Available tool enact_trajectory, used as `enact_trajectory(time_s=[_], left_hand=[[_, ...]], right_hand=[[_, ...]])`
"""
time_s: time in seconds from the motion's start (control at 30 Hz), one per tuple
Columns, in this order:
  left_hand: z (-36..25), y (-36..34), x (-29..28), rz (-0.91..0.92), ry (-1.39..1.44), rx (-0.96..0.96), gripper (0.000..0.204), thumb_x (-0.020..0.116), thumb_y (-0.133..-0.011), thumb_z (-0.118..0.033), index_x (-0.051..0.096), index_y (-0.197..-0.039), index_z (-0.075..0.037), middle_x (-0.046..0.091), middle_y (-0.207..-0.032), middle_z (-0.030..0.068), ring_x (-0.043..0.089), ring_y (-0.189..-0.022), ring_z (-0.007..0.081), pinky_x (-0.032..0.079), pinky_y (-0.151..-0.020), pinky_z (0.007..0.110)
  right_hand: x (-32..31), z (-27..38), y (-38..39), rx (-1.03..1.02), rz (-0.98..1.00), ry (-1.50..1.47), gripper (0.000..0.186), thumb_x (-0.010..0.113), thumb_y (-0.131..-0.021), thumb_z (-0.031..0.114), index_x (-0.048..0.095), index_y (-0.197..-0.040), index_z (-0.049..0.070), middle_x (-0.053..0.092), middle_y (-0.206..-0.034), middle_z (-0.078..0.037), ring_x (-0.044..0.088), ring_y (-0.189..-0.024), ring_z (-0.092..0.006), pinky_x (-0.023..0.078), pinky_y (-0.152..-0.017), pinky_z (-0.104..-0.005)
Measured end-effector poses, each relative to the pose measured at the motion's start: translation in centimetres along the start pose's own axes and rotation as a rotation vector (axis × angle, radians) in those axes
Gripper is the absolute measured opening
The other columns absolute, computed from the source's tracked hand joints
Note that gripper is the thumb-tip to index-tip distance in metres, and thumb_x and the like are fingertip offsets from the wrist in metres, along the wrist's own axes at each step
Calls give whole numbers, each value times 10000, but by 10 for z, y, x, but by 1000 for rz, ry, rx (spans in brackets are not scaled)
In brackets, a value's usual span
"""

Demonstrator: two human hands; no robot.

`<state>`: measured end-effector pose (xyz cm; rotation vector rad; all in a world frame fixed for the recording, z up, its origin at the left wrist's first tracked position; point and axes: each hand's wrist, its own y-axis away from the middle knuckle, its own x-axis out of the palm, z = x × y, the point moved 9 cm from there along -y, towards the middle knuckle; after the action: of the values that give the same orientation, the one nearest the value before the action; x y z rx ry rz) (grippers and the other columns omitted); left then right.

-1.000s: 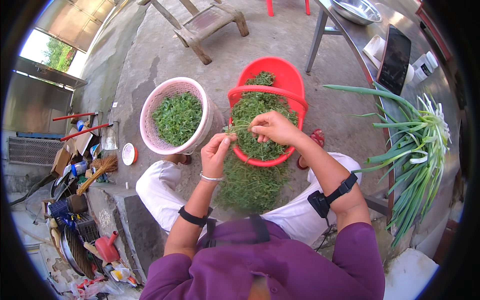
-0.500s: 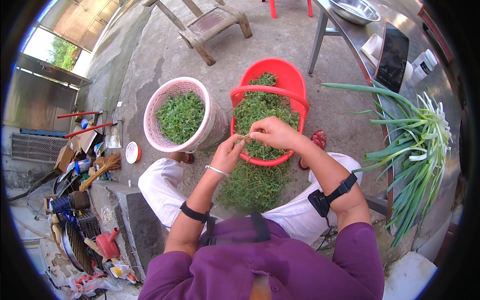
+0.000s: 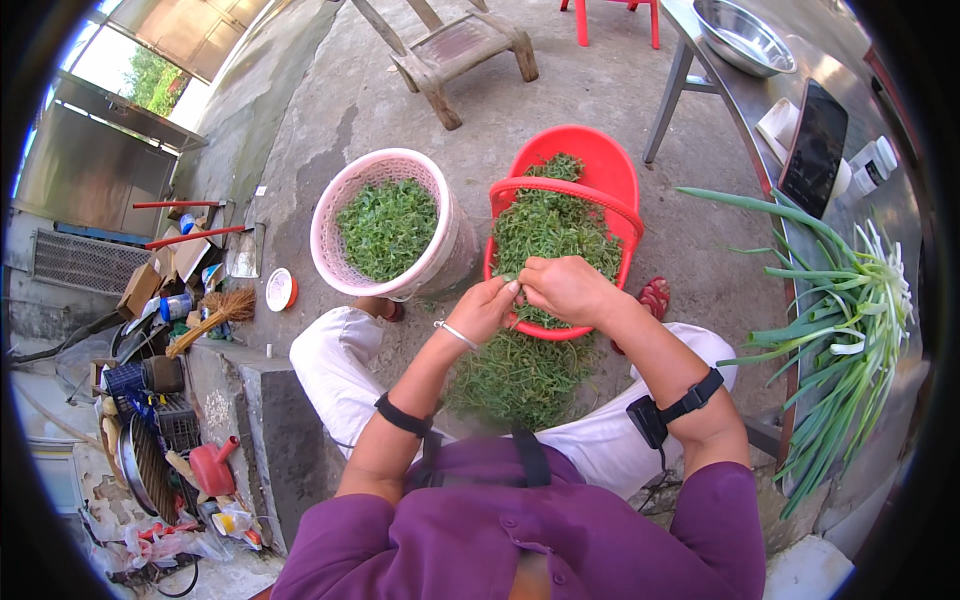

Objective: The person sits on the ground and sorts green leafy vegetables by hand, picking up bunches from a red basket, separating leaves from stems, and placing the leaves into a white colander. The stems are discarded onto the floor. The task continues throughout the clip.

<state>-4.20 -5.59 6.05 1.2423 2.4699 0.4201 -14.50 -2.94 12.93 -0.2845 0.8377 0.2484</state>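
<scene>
My left hand (image 3: 478, 308) and my right hand (image 3: 566, 292) meet fingertip to fingertip over the near side of a red handled basket (image 3: 618, 160). Both are closed in a pinch on a small green sprig, mostly hidden by the fingers. Leafy greens (image 3: 548, 220) fill much of the red basket. Below my hands, between my legs, a loose heap of thin green stems (image 3: 525, 382) lies on the ground. To the left stands a tall pinkish-white perforated basket (image 3: 458, 240) with shorter green leaves (image 3: 390, 228) inside.
At right, a metal table (image 3: 770, 185) carries long spring onions (image 3: 845, 340), a phone (image 3: 815, 150), a white bottle (image 3: 872, 165) and a steel bowl (image 3: 745, 40). A wooden chair (image 3: 465, 50) stands ahead. Left are a broom (image 3: 215, 318), a red-and-white bowl (image 3: 281, 290) and clutter beside a concrete ledge (image 3: 290, 420).
The whole view has shifted, so everything sits further right and slightly lower. My fingertips have come closer together, and the stem that showed between them is now mostly covered.
</scene>
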Motion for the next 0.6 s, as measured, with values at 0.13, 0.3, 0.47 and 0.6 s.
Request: enact_trajectory(time_s=[0.13,0.3,0.47,0.6], left_hand=[[-20,11,-10,-12,347,125,306,431,-1038,-295,563,-911,-49,528,-716,-6,513,-646,88,466,-652,242],[-22,15,-95,-430,337,232,292,477,-1022,-290,603,-1028,-27,454,-682,-29,489,-627,72,483,-630,248],[-8,28,-229,-802,-178,157,373,608,-945,-242,581,-1268,-58,566,-824,19,571,-723,116,496,-666,267],[-6,43,-274,-1181,-888,159,579,724,-788,-201,533,-1317,-64,511,-1265,193,467,-1203,359,363,-1043,439]], right_hand=[[-5,-9,-5,111,-15,-548,174,545,-900,135,659,-869,7,644,-776,-95,636,-678,-202,506,-621,-344],[27,-7,9,234,240,-884,238,597,-876,100,684,-1078,7,650,-765,-34,607,-652,-87,497,-613,-253],[66,27,45,-7,661,-676,446,667,-836,199,606,-1265,93,621,-1181,-133,638,-971,-240,499,-849,-362],[63,-8,44,107,636,-250,443,680,-818,275,627,-1228,114,611,-1197,-157,589,-1102,-324,457,-948,-420]])
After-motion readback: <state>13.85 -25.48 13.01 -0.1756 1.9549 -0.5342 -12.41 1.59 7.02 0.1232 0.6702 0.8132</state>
